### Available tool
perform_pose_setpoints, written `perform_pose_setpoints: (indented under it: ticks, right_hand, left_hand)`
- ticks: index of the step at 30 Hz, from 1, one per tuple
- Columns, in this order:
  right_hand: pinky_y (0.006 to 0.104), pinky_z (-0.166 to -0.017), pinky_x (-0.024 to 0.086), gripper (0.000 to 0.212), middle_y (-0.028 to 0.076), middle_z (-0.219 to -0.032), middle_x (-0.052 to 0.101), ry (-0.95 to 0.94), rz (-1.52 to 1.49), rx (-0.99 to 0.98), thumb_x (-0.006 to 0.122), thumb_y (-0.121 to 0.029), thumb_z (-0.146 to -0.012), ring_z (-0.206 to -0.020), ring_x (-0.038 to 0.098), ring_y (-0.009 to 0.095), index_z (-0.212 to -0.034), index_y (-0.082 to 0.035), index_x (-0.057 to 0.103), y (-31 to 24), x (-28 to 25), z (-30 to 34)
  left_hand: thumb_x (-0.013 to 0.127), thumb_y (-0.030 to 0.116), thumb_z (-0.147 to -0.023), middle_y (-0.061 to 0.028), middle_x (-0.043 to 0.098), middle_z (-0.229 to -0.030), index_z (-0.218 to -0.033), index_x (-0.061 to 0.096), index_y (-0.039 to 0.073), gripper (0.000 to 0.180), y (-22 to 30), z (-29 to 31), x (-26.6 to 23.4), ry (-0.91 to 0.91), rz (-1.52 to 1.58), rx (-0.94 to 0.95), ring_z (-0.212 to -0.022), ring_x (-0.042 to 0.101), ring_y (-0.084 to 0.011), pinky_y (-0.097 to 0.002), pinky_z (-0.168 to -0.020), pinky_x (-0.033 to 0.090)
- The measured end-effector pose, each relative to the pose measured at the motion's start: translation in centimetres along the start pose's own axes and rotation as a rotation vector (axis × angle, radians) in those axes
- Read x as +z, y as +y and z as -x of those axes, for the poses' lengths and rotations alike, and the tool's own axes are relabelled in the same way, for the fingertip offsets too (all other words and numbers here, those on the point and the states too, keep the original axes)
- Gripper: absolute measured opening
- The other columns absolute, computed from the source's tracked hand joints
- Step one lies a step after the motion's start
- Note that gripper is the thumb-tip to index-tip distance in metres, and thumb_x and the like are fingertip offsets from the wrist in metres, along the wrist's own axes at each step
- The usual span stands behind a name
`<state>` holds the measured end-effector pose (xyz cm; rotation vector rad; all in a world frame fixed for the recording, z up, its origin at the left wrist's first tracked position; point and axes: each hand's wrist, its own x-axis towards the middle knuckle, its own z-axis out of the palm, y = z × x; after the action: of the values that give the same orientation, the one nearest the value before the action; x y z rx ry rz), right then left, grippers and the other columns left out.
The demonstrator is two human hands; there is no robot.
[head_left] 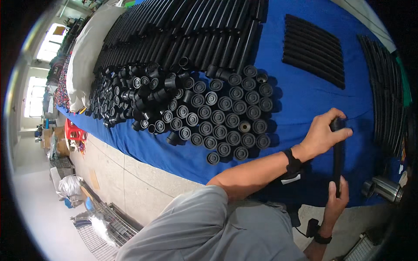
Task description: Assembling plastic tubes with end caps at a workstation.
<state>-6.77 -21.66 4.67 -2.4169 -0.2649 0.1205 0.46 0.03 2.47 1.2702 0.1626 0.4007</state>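
A black tube (338,163) stands lengthwise between my two hands over the right part of the blue cloth. Its far end carries a black cap-like piece, and my left hand (321,132) is closed around that end, thumb and fingers on either side. Lower down, my right hand (338,199) grips the near end between thumb and fingers. To the left of my left hand sit many round black caps (224,103), most standing upright in a cluster with ringed tops. One cap (244,126) shows a pale centre. Farther left, more caps (143,102) lie in a jumbled heap.
Long black tubes (191,37) lie in rows at the back. A smaller row of black tubes (312,50) lies at the far right, with thin dark rods (383,93) along the right edge. A metal flask (387,189) lies near the right corner of the blue cloth (300,102).
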Motion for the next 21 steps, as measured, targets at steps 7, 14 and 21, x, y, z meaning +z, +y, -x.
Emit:
perform_pose_setpoints:
  ticks: [7, 14, 21]
  right_hand:
    - [0.0263, -0.060, 0.038, 0.035, 0.004, -0.080, 0.054, -0.188, -0.084, 0.217, 0.054, -0.024, -0.100, -0.067, 0.047, 0.012, -0.125, 0.000, 0.054, -1.5, 0.8, -0.6]
    - [0.0256, -0.057, 0.036, 0.032, 0.002, -0.076, 0.052, -0.130, -0.030, 0.053, 0.053, -0.025, -0.101, -0.066, 0.045, 0.010, -0.120, 0.001, 0.054, -0.3, 1.7, 0.1]
    - [0.0260, -0.063, 0.044, 0.033, 0.008, -0.097, 0.059, 0.021, -0.016, -0.021, 0.055, -0.019, -0.099, -0.078, 0.053, 0.011, -0.126, 0.001, 0.056, 2.2, 1.1, 0.2]
  left_hand:
    - [0.070, 0.014, -0.086, -0.0059, 0.053, -0.070, -0.097, 0.056, 0.001, 0.022, -1.7, 0.1, 0.1, -0.013, -0.068, 0.036, -0.059, 0.048, -0.0106, -0.0296, -0.054, 0.041]
    - [0.066, 0.012, -0.088, -0.0078, 0.054, -0.069, -0.096, 0.056, 0.001, 0.017, -2.3, 0.3, 0.2, 0.006, -0.104, 0.090, -0.059, 0.049, -0.0102, -0.0301, -0.053, 0.041]
    - [0.069, 0.019, -0.089, -0.0077, 0.056, -0.066, -0.098, 0.057, 0.000, 0.024, -0.7, -0.1, -0.1, -0.016, -0.061, -0.011, -0.061, 0.053, -0.0101, -0.0299, -0.055, 0.044]
